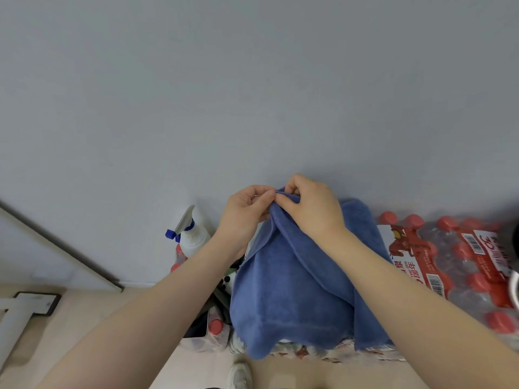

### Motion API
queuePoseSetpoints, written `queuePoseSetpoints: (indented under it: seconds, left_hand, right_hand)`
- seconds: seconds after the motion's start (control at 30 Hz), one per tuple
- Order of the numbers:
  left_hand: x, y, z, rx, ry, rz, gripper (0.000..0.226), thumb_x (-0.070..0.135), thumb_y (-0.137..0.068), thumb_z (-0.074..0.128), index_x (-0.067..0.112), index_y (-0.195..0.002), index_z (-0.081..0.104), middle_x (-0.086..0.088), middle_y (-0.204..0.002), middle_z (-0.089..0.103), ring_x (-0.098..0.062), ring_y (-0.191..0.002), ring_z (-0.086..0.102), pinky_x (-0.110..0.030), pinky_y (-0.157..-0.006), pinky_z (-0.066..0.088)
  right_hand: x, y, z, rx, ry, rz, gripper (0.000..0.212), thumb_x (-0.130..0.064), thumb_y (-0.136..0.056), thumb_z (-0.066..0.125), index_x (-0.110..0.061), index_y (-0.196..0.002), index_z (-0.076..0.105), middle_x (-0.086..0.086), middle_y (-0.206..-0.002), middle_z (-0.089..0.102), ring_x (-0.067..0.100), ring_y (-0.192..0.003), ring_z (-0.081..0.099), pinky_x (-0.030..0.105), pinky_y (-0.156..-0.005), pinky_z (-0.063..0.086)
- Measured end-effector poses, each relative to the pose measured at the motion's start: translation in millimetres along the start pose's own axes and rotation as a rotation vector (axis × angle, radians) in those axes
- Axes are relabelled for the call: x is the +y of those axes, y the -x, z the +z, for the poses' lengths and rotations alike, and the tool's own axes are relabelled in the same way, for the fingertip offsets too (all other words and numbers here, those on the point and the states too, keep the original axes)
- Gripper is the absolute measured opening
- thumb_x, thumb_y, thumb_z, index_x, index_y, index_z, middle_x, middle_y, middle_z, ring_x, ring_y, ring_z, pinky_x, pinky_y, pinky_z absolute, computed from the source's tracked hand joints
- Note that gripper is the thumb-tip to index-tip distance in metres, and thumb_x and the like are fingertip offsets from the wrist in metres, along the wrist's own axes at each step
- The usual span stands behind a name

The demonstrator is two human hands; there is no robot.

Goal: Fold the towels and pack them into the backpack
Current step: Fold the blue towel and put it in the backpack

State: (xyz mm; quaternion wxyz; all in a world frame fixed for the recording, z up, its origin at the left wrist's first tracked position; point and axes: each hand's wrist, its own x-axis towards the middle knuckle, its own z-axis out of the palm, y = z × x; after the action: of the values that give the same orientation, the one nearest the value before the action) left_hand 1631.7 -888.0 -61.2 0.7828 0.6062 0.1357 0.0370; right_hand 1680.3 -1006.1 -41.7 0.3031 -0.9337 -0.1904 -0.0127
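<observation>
Grey wall fills the upper frame. At centre, my left hand and right hand each pinch the blue towel top edge together, so it hangs straight for folding; backpack not visible.

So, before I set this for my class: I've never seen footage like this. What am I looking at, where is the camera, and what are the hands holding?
There is no machine here, just a person working with bare hands. The single picture comes from a wide-angle camera worn on the person's head, looking forward and down, so the arms reach in from the bottom and the grey wall looks curved.

The left hand and the right hand are raised close together, each pinching the top edge of a blue towel, which hangs down from them in loose folds.

Behind the towel, to the right, are shrink-wrapped packs of red-capped water bottles. To the left stands a white spray bottle with a blue nozzle. A white shoe shows on the pale floor below. No backpack is visible in this view.
</observation>
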Motion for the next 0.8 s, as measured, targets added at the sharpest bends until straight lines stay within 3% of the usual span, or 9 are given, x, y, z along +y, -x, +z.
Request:
queuePoseSetpoints:
  seconds: [0.1,0.23,0.3,0.43,0.53,0.6,0.7,0.8]
  left_hand:
    - [7.5,7.6,6.9,-0.044,-0.032,0.027,0.016,0.008,-0.094,0.048,0.000,-0.092,0.062,-0.008,-0.080,0.068,-0.009,-0.068,0.066,-0.019,-0.069,0.054]
    - [14.6,31.8,23.2,-0.089,0.006,0.087,0.020,0.005,-0.095,0.045,0.006,-0.082,0.059,0.005,-0.064,0.070,-0.004,-0.060,0.065,-0.016,-0.060,0.052]
    - [16.5,44.7,30.3,-0.081,0.008,0.130,0.024,0.006,-0.095,0.044,0.011,-0.077,0.060,0.007,-0.062,0.069,-0.004,-0.059,0.063,-0.017,-0.060,0.051]
    - [19.3,78.3,50.4,-0.131,0.063,0.148,0.024,0.007,-0.096,0.042,0.010,-0.080,0.060,0.007,-0.063,0.068,-0.005,-0.060,0.062,-0.017,-0.059,0.052]
    - [17.4,113.3,69.3,-0.228,0.231,0.055,0.027,0.012,-0.098,0.036,0.011,-0.081,0.058,0.004,-0.064,0.066,-0.008,-0.059,0.061,-0.018,-0.053,0.050]
    - [12.5,138.6,80.9,-0.342,0.384,-0.018,0.023,0.018,-0.096,0.039,0.012,-0.082,0.056,0.001,-0.073,0.063,-0.012,-0.069,0.059,-0.022,-0.061,0.053]
    - [4.1,176.6,90.7,-0.425,0.578,-0.152,0.013,0.028,-0.083,0.053,0.016,-0.082,0.055,0.001,-0.080,0.055,-0.012,-0.076,0.055,-0.022,-0.071,0.053]
    - [-7.5,211.1,93.6,-0.423,0.650,-0.159,0.018,0.031,-0.082,0.051,0.015,-0.076,0.057,0.001,-0.070,0.059,-0.011,-0.067,0.060,-0.021,-0.067,0.055]
  right_hand:
    - [8.2,6.3,-17.9,-0.062,-0.042,-0.014,0.028,-0.044,-0.083,0.062,-0.017,-0.076,0.053,-0.006,-0.066,0.056,0.014,-0.064,0.052,0.032,-0.062,0.044]
    - [28.4,26.9,-49.2,-0.141,-0.077,-0.040,0.022,-0.037,-0.083,0.063,-0.015,-0.079,0.062,-0.001,-0.070,0.060,0.013,-0.065,0.051,0.030,-0.067,0.043]
    - [40.2,41.8,-64.9,-0.142,-0.047,-0.059,0.021,-0.034,-0.085,0.062,-0.020,-0.070,0.057,-0.001,-0.064,0.057,0.011,-0.060,0.047,0.027,-0.060,0.038]
    - [62.8,80.3,-95.4,-0.187,-0.008,-0.091,0.040,-0.028,-0.086,0.061,-0.028,-0.053,0.040,-0.010,-0.047,0.043,0.003,-0.048,0.038,0.018,-0.049,0.029]
    - [81.2,119.4,-113.2,-0.313,0.111,-0.139,0.032,-0.028,-0.088,0.059,-0.019,-0.061,0.044,-0.007,-0.056,0.045,0.009,-0.052,0.040,0.023,-0.051,0.027]
    - [95.1,148.1,-125.1,-0.354,0.199,-0.156,0.028,-0.026,-0.088,0.058,-0.008,-0.068,0.049,0.004,-0.060,0.051,0.019,-0.057,0.045,0.030,-0.054,0.029]
    - [115.5,190.9,-142.5,-0.363,0.383,-0.155,0.031,-0.027,-0.089,0.056,-0.018,-0.062,0.043,-0.002,-0.056,0.048,0.021,-0.059,0.048,0.027,-0.054,0.029]
    - [135.4,232.7,-159.8,-0.308,0.731,-0.220,0.018,-0.032,-0.092,0.049,-0.018,-0.085,0.057,0.000,-0.075,0.062,0.027,-0.084,0.059,0.032,-0.075,0.035]
